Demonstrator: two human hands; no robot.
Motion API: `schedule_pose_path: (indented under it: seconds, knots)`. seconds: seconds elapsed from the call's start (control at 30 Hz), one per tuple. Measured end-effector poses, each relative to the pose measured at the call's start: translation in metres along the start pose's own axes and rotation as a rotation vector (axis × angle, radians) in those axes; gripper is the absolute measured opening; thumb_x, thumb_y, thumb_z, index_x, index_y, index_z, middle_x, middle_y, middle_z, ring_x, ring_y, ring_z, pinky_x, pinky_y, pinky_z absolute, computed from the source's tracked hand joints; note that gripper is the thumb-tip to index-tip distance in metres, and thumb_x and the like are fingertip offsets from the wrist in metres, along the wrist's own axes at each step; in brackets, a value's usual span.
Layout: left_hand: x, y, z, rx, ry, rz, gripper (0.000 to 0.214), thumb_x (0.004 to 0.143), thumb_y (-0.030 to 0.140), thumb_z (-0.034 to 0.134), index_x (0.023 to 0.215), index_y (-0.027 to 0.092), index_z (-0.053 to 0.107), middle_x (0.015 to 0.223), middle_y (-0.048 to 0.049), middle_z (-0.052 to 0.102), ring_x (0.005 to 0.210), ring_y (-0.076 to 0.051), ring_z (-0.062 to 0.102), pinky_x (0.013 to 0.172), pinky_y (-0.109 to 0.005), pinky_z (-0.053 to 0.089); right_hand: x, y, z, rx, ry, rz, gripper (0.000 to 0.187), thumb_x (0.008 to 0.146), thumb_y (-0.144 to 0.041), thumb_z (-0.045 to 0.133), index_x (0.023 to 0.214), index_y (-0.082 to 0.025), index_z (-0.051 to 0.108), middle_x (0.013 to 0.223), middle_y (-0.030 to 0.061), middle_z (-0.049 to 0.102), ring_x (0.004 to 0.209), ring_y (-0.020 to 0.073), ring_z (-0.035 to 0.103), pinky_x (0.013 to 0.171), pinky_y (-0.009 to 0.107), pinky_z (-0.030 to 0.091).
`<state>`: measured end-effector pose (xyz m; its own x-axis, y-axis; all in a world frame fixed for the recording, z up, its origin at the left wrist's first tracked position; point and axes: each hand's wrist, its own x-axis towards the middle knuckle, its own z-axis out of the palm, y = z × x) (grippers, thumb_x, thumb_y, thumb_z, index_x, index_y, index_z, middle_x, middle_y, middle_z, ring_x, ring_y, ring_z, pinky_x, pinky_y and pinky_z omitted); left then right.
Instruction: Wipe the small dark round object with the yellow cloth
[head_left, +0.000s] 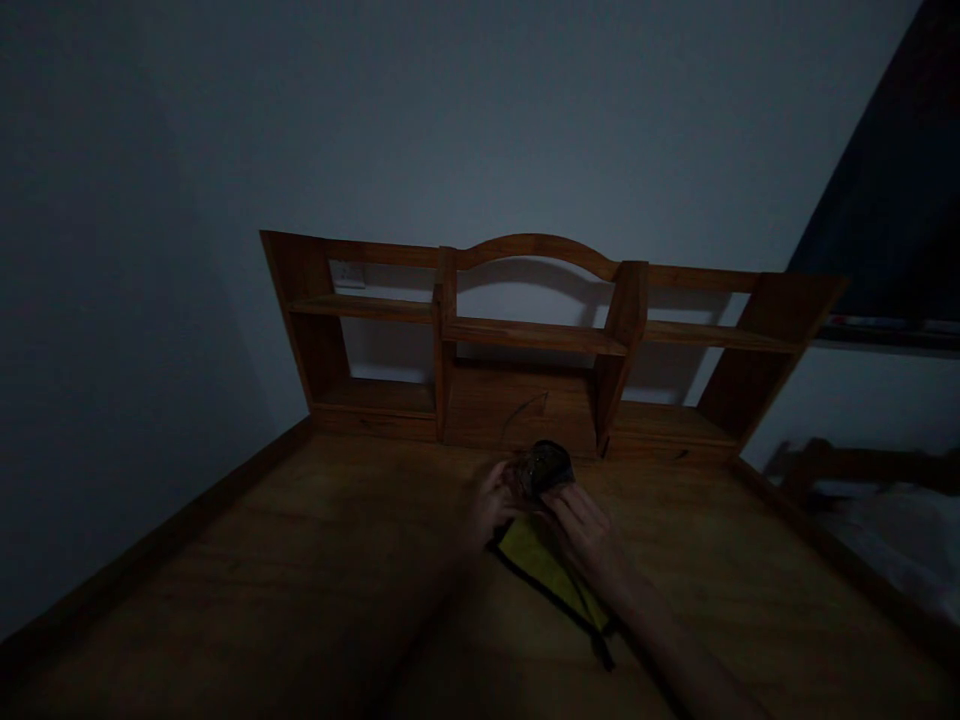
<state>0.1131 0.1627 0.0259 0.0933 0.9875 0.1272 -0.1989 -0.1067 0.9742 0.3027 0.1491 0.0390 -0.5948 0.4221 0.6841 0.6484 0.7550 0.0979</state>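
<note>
The scene is very dark. Both my hands meet over the wooden desk [262, 560], close to the shelf unit. My left hand [491, 505] and my right hand [589, 530] are closed around a small dark round object [541, 468], perhaps a jar or cup, held between them. A yellow cloth with dark edging [551, 575] lies on the desk under my right hand and wrist. What the object is made of I cannot make out.
A wooden shelf unit [536, 335] with empty compartments stands at the back of the desk against a pale wall. A raised wooden rim [150, 555] runs along the desk's left side. A dark panel [892, 200] and blurred furniture [862, 470] sit at the right.
</note>
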Motion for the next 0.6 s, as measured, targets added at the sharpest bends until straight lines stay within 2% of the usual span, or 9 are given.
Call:
schedule_pose_path:
  seconds: [0.07,0.13,0.23,0.37,0.47,0.53,0.57,0.6]
  knots:
    - [0.006,0.001,-0.006,-0.219,-0.148,-0.251,0.060,0.080,0.055,0.048,0.129,0.021,0.044,0.097,-0.0114,0.067,0.077,-0.026,0.068,0.074,-0.042,0.051,-0.001,-0.001,0.000,-0.025,-0.013,-0.061,0.026,0.094,-0.015,0.043,0.116,-0.016,0.057,0.107,0.0122,0.063,0.101,0.0251,0.057,0.086,0.041,0.049]
    - [0.009,0.003,-0.006,-0.381,-0.192,-0.358,0.067,0.078,0.068,0.040,0.118,0.016,0.053,0.087,-0.0115,0.068,0.067,-0.025,0.067,0.063,-0.037,0.051,-0.001,-0.005,-0.001,-0.026,-0.045,-0.120,0.028,0.093,-0.013,0.042,0.117,-0.015,0.056,0.108,0.0122,0.063,0.102,0.0244,0.057,0.090,0.042,0.048]
    - [0.008,0.006,-0.001,-0.501,-0.105,-0.379,0.063,0.076,0.071,0.045,0.093,0.013,0.062,0.078,-0.0081,0.068,0.063,-0.019,0.063,0.056,-0.028,0.049,0.002,-0.014,-0.001,0.002,-0.106,-0.173,0.028,0.093,-0.013,0.044,0.119,-0.016,0.056,0.107,0.0103,0.064,0.102,0.0230,0.057,0.095,0.042,0.046]
    - [0.004,0.004,0.004,-0.412,-0.103,-0.413,0.059,0.070,0.072,0.052,0.070,0.014,0.061,0.057,-0.0022,0.060,0.044,-0.014,0.053,0.040,-0.023,0.036,0.006,-0.017,0.003,0.059,-0.129,-0.109,0.032,0.092,-0.020,0.049,0.125,-0.017,0.053,0.120,0.0108,0.060,0.114,0.0225,0.054,0.099,0.041,0.045]
    - [0.000,-0.002,0.001,-0.296,-0.050,-0.396,0.060,0.070,0.075,0.049,0.065,0.016,0.059,0.043,0.0022,0.049,0.033,-0.010,0.042,0.034,-0.022,0.023,0.012,-0.016,0.002,0.034,-0.130,-0.105,0.046,0.092,-0.022,0.049,0.137,-0.015,0.041,0.136,0.0122,0.050,0.126,0.0244,0.045,0.104,0.044,0.042]
    - [-0.001,-0.005,-0.003,-0.219,-0.013,-0.382,0.060,0.070,0.075,0.047,0.064,0.016,0.059,0.036,0.0055,0.039,0.028,-0.008,0.032,0.033,-0.022,0.019,0.016,-0.017,-0.001,0.009,-0.185,-0.120,0.054,0.090,-0.017,0.048,0.142,-0.015,0.032,0.142,0.0115,0.043,0.131,0.0243,0.039,0.107,0.045,0.039]
    - [-0.002,-0.006,-0.004,-0.226,0.024,-0.301,0.058,0.072,0.072,0.049,0.070,0.016,0.061,0.039,0.0057,0.041,0.030,-0.007,0.033,0.034,-0.021,0.019,0.019,-0.018,-0.002,0.000,-0.214,-0.121,0.057,0.089,-0.013,0.046,0.144,-0.015,0.029,0.144,0.0109,0.040,0.133,0.0237,0.036,0.108,0.045,0.037]
    - [-0.002,-0.007,-0.005,-0.230,0.025,-0.284,0.057,0.071,0.072,0.050,0.073,0.016,0.062,0.042,0.0049,0.044,0.031,-0.008,0.035,0.034,-0.021,0.019,0.022,-0.019,-0.004,-0.007,-0.239,-0.117,0.060,0.087,-0.009,0.045,0.145,-0.015,0.027,0.146,0.0105,0.038,0.134,0.0231,0.034,0.109,0.045,0.036]
